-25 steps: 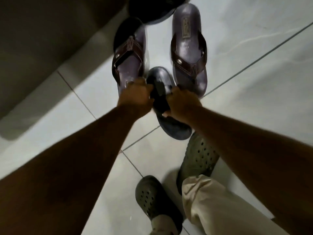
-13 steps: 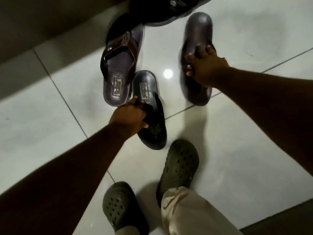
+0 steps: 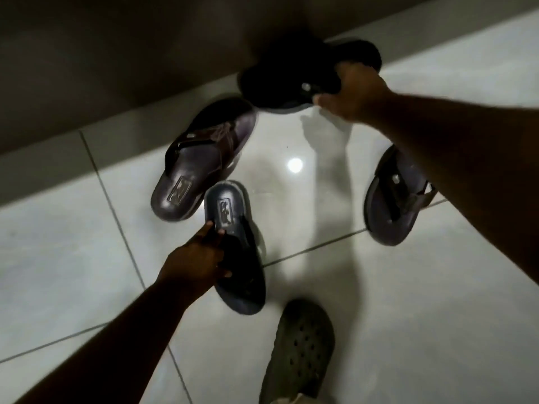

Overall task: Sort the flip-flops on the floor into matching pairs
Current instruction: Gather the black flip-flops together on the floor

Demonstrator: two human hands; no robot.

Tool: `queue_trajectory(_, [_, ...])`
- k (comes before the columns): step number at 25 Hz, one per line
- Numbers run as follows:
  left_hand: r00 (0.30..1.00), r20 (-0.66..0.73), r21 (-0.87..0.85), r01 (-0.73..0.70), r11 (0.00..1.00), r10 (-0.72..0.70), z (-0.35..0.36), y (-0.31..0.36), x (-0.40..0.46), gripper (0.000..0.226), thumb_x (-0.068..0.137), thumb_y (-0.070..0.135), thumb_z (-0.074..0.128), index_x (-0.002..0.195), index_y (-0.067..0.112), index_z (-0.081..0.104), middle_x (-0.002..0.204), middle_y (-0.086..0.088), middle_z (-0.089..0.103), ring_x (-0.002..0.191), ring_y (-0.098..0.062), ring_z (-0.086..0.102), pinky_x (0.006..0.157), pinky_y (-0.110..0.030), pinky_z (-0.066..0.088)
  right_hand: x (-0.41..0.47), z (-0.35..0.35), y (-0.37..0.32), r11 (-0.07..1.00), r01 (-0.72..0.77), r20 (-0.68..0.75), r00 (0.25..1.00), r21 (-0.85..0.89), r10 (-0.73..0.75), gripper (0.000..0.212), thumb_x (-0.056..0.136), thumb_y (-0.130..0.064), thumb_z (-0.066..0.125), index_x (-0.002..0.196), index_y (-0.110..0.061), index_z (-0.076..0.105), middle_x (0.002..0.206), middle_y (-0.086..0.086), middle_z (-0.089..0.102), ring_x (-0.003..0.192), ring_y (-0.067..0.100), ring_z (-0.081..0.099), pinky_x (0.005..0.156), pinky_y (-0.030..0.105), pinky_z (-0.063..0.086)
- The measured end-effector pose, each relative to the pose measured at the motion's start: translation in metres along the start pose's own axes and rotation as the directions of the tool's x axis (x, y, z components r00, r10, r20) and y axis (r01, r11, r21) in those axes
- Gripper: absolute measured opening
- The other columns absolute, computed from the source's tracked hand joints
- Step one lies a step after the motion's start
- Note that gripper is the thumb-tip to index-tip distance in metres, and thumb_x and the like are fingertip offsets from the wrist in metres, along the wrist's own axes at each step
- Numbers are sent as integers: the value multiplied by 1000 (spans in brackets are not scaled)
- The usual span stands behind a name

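Several flip-flops lie on a white tiled floor. My left hand [image 3: 198, 262] grips the strap side of a dark navy flip-flop [image 3: 236, 243] in the middle. Just beyond it lies a brown flip-flop [image 3: 201, 164] with a brown strap. A second brown flip-flop [image 3: 393, 199] lies at the right, partly hidden under my right forearm. My right hand [image 3: 354, 88] is closed on the strap of a black flip-flop [image 3: 291, 74] at the top, by the wall. That black one sits in deep shadow.
My foot in a grey-green perforated clog [image 3: 300, 351] stands at the bottom centre. A dark wall with its skirting [image 3: 116, 68] runs across the top left. A bright light reflection [image 3: 294, 164] shows on the glossy tile between the flip-flops.
My right hand let go of the brown flip-flop at the right and moved up to grip the black one by the wall. My left hand stays on the navy flip-flop.
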State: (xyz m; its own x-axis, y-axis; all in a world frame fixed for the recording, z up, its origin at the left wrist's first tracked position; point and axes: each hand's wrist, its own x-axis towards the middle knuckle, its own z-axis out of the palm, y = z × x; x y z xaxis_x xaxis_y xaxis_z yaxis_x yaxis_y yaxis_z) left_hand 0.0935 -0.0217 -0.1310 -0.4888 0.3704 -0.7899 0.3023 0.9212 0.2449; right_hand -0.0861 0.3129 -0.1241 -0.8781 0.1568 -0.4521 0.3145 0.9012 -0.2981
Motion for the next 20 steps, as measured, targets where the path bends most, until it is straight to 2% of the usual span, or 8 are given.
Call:
queue_trajectory(2, [999,33,-32,45,998,-44,-1,1,-5,51,87,45,56,136,35,47,162,12,13,151,-13,-5,109,-39,41,16,22,-37,980,-12,139,990,199,-17,68,84,-47,66,139,-12,45,141,15,52,129,34,49,109,40,41])
queue_trajectory(3, [998,43,-46,50,998,-48,-1,-1,-6,52,86,46,57,136,35,47,162,12,13,151,-13,-6,110,-40,40,19,33,-42,980,-19,162,987,198,-14,69,84,-47,65,139,-11,44,142,15,51,129,35,49,109,40,40])
queue_trajectory(6, [997,51,-61,61,996,-58,-3,-8,-7,60,84,50,58,140,36,41,162,13,12,151,-12,-7,112,-38,37,-4,43,-7,986,102,142,986,-129,-83,61,87,-45,61,132,-6,49,136,25,51,125,41,49,102,44,43])
queue_trajectory(8, [996,63,-41,62,997,-59,-1,-12,-7,63,85,51,56,143,35,37,162,13,11,150,-12,-8,110,-38,36,-30,41,27,911,281,233,948,-301,-216,45,88,-36,58,125,-9,57,126,26,54,116,46,52,95,51,47])
queue_trajectory(12, [998,18,-21,61,998,-61,10,-17,-6,68,87,51,52,147,33,26,163,12,9,150,-12,-10,105,-42,43,-79,53,54,767,538,432,819,-349,-378,40,86,-31,59,123,-17,63,124,19,51,116,45,50,93,51,48])
queue_trajectory(14, [997,-7,-34,70,997,-71,12,-16,-7,72,86,51,54,148,31,23,163,10,10,150,-13,-8,104,-45,45,-97,71,38,812,522,455,809,-262,-373,41,84,-31,62,123,-19,61,133,17,46,124,41,45,101,47,45])
queue_trajectory(16, [997,-34,-44,69,997,-71,12,-16,-8,71,85,51,56,147,30,28,163,8,14,151,-14,-5,103,-46,45,-111,97,7,916,385,462,836,-110,-296,42,88,-28,57,128,-15,54,144,16,38,129,38,44,105,46,41])
queue_trajectory(20, [995,-45,-34,93,995,-94,21,-22,-14,66,86,52,53,145,27,35,163,8,13,151,-17,-6,105,-47,45,-141,137,-39,911,408,440,830,-63,-341,56,95,-22,45,148,-8,32,163,9,14,147,35,22,117,47,25])
